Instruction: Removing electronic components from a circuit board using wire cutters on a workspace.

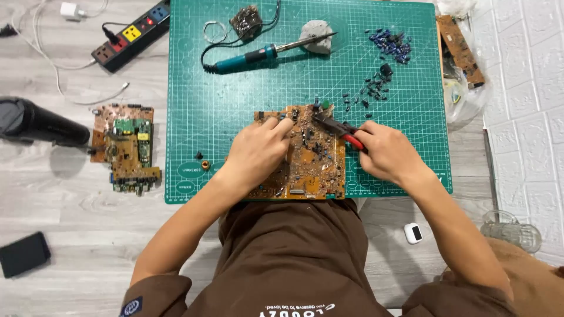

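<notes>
On the green mat (223, 117) over pale floor, my left hand (257, 154) presses the circuit board (311, 164) while my right hand (385, 152) is closed around red-handled pliers (341, 130).

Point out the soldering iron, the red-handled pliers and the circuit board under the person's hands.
soldering iron (247, 59), head view, on its teal handle.
red-handled pliers (333, 125), head view, on the dark metal near the pivot.
circuit board (317, 167), head view, on the bare orange face between the hands.
</notes>
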